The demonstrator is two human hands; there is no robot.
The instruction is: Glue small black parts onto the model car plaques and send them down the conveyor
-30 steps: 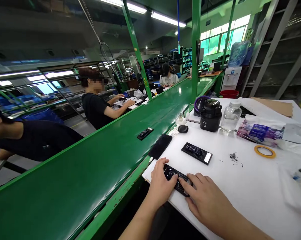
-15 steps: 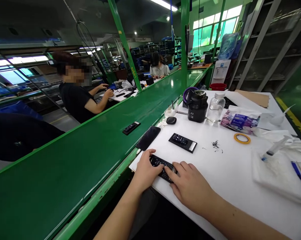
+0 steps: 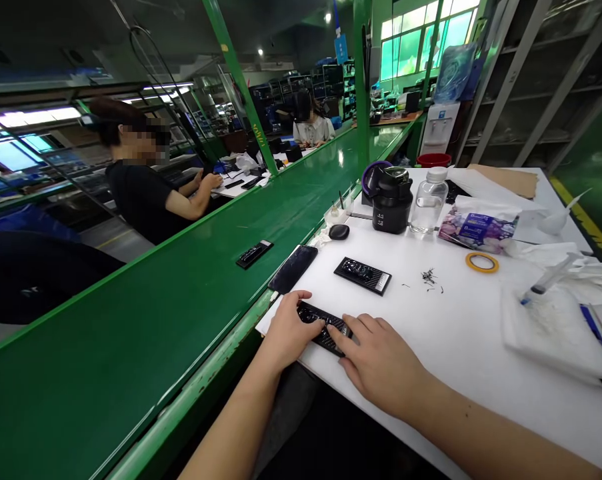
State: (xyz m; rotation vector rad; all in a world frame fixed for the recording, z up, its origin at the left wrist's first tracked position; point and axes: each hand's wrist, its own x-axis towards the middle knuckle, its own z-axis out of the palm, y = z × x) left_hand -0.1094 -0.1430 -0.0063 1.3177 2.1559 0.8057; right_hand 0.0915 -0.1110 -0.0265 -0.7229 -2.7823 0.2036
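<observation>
A black rectangular plate [image 3: 325, 340] with a checked surface and a raised glossy black shape lies flat near the white table's front edge. My left hand [image 3: 287, 333] is closed round its left end, fingers over the far edge and thumb on the raised part. From the right, my right hand [image 3: 381, 360] holds the plate's other end, its index fingertip pressing beside my left thumb. Both hands partly cover the plate. Just beyond them rests a similar black plate [image 3: 363, 275] with a silver label.
Another such plate [image 3: 254, 254] lies on the green conveyor belt [image 3: 181, 307]. A phone [image 3: 293, 269] sits along the table's left edge. Black scraps [image 3: 429, 276], yellow tape [image 3: 481, 263], a syringe [image 3: 551, 280], a clear bottle [image 3: 429, 200] and a black jug [image 3: 392, 203] are about. Two people sit across the belt.
The whole view has shifted slightly. Both my hands stay on the same plate with almost the same hold. Across the belt, the nearer person's hands have come closer together.
</observation>
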